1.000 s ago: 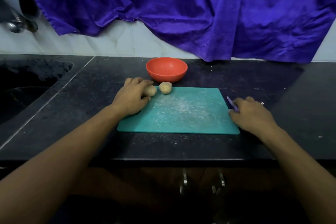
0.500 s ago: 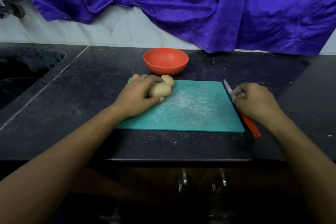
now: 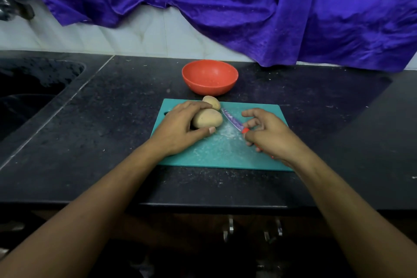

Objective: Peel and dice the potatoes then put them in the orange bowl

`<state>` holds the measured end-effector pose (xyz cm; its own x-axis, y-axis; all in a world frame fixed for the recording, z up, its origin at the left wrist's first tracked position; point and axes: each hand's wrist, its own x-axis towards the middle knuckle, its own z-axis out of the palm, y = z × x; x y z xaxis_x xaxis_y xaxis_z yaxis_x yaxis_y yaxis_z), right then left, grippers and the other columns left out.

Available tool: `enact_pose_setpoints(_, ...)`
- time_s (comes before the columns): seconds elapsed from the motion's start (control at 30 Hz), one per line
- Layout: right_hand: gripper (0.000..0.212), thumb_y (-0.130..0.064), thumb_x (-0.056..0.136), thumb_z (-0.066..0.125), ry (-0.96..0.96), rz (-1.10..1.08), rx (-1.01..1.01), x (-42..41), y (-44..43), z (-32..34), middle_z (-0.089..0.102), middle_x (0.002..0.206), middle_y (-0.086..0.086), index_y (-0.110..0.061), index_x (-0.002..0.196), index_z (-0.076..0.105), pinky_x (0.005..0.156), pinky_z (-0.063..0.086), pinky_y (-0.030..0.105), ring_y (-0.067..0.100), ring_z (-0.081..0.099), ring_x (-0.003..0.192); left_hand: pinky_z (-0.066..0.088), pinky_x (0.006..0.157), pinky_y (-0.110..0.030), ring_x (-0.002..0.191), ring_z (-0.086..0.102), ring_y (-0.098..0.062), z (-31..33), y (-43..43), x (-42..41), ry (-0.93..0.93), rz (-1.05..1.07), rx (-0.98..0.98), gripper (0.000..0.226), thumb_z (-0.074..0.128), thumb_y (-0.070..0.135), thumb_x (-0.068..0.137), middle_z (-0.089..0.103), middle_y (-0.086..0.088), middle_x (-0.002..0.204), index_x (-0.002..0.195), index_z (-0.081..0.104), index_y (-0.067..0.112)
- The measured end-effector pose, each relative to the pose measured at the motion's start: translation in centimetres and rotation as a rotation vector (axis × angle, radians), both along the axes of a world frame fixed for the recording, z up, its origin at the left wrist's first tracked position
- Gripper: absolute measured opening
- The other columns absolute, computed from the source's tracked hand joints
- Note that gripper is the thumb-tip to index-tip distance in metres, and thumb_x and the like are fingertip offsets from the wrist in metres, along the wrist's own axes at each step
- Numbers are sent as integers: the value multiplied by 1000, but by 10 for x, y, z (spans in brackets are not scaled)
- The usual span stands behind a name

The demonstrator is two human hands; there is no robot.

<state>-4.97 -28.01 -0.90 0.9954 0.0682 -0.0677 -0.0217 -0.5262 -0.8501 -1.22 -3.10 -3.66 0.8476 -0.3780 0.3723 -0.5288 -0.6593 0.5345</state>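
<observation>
Two unpeeled potatoes lie on the teal cutting board (image 3: 225,153). My left hand (image 3: 180,128) grips the larger potato (image 3: 208,118) near the board's far left, thumb under it. The smaller potato (image 3: 211,102) sits just behind, at the board's far edge. My right hand (image 3: 268,133) holds a knife (image 3: 232,121) by its orange handle; the purple blade points left, its tip close to the larger potato. The orange bowl (image 3: 209,77) stands just beyond the board, with nothing in it.
The black stone counter (image 3: 101,131) carries everything. A sink (image 3: 29,95) is sunk in at the far left, with a tap at the upper left. Purple cloth (image 3: 248,7) hangs over the white wall behind. Cabinet handles show below the counter's front edge.
My right hand picked the knife up from the board's right edge and brought it left over the board. My left hand drew the larger potato toward me, away from the smaller one.
</observation>
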Motion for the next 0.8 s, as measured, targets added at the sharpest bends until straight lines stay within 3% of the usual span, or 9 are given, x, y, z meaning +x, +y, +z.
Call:
enact_pose_setpoints(0.2, 45, 0, 91, 63, -157, -47, -10, -2, -3, -18, 70, 108, -7, -24, 129, 66, 64, 49, 23, 17, 72, 84, 40, 109, -38, 125, 50, -10, 0, -1, 0, 7, 20, -2, 58, 62, 60, 87, 58, 14, 139, 138, 56, 33)
enact_pose_setpoints(0.3, 41, -6, 93, 64, -305, -79, -55, -12, 5, -22, 71, 103, -12, -24, 130, 68, 77, 51, 23, 3, 67, 81, 44, 107, -42, 126, 52, -10, -1, 1, 2, 23, 37, -11, 61, 62, 65, 84, 58, 15, 138, 137, 56, 35)
enact_pose_setpoints(0.43, 46, -11, 93, 65, -504, -71, -268, -25, 13, -23, 69, 129, -7, -23, 138, 64, 96, 52, 29, 10, 64, 109, 50, 100, -44, 120, 56, -8, 1, 1, 2, 18, 44, -50, 65, 73, 64, 76, 60, 17, 132, 132, 59, 35)
enact_pose_setpoints(0.57, 46, -15, 96, 63, -545, -60, -348, -29, 16, -21, 65, 137, -5, -21, 142, 60, 99, 43, 20, 10, 59, 120, 53, 93, -39, 112, 59, -4, 5, -1, -1, 23, 37, -82, 68, 78, 67, 68, 61, 17, 128, 127, 62, 36)
enact_pose_setpoints(0.67, 40, -18, 96, 64, -556, -65, -311, -28, 16, -21, 71, 119, -8, -21, 137, 64, 88, 50, 23, 3, 64, 100, 54, 90, -37, 108, 60, -2, 6, -1, -3, 23, 24, -91, 65, 82, 67, 67, 62, 19, 123, 123, 64, 37)
enact_pose_setpoints(0.73, 37, -18, 96, 65, -534, -51, -279, -27, 15, -21, 67, 90, -19, -23, 133, 67, 69, 42, 17, -5, 55, 71, 54, 90, -37, 108, 60, -2, 7, -1, -5, 20, 21, -91, 64, 82, 67, 67, 62, 19, 123, 122, 64, 38)
enact_pose_setpoints(0.8, 34, -19, 95, 66, -511, -57, -233, -23, 12, -21, 60, 70, -17, -25, 128, 69, 58, 37, 18, 1, 52, 58, 53, 92, -37, 109, 60, -1, 7, -2, -6, 27, 20, -90, 64, 82, 68, 68, 62, 20, 124, 122, 63, 39)
